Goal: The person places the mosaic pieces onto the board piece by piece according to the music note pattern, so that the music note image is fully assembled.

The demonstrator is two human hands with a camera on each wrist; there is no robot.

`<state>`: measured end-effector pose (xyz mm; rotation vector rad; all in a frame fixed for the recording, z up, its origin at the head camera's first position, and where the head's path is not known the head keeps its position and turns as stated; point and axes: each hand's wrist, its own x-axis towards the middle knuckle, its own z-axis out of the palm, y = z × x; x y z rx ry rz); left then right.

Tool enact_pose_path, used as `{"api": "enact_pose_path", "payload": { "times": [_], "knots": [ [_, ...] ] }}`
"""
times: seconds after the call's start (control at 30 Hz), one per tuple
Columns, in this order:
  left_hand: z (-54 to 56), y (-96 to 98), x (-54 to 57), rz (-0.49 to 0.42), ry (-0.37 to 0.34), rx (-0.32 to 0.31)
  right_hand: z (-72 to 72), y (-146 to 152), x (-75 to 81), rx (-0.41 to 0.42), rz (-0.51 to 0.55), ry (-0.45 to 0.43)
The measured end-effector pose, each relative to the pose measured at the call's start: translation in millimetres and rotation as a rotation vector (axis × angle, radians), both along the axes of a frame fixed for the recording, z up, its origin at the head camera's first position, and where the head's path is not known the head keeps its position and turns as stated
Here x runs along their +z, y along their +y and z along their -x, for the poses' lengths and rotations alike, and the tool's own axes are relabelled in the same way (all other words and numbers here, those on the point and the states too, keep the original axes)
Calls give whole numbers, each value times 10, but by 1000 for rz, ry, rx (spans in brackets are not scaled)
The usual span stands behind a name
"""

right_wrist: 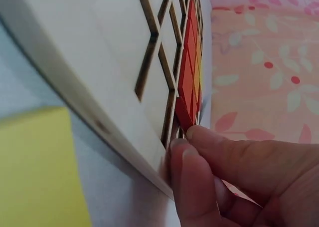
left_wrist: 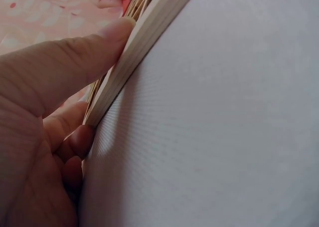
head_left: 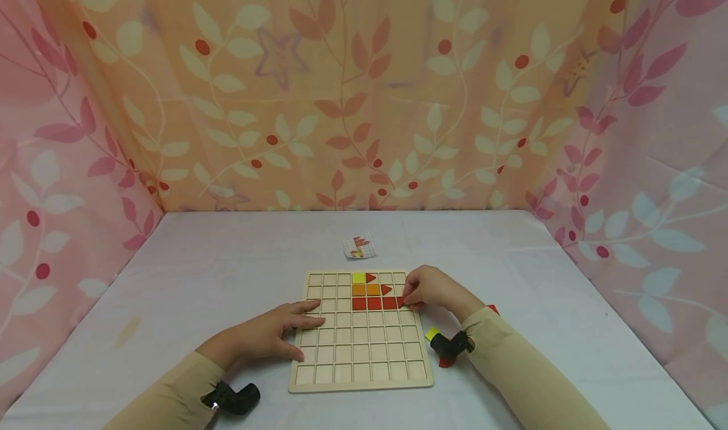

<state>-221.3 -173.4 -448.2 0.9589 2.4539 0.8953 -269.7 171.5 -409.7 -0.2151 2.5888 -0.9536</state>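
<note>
The right hand pinches a red triangular tile at the right end of a row of red square tiles on a pale wooden grid board. The left hand, fingers spread, touches the board's left edge. Beyond, a small printed paper card lies on the white-covered desk.

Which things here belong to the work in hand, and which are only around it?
Belonging to the work:
wooden grid board;
red triangle at the right fingers;
yellow square, orange squares and red squares on the board;
probably the picture card and loose pieces.

Only around it:
white cloth;
patterned curtain;
black wrist cameras.
</note>
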Motion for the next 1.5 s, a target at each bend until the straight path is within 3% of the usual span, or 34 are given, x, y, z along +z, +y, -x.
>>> {"api": "enact_pose_path", "payload": {
  "times": [0.37, 0.8, 1.23, 1.5],
  "knots": [
    [1, -9, -14, -5, 9, -6, 33, -5, -23, 38, -58, 57],
    [4, -9, -19, -2, 9, -1, -26, 192, 110, 70, -38, 49],
    [9, -8, -10, -7, 1, -5, -292, 453, 66, 79, -88, -61],
    [4, -5, 2, -6, 9, -12, -472, 435, -14, 96, -170, 26]
  ]
}}
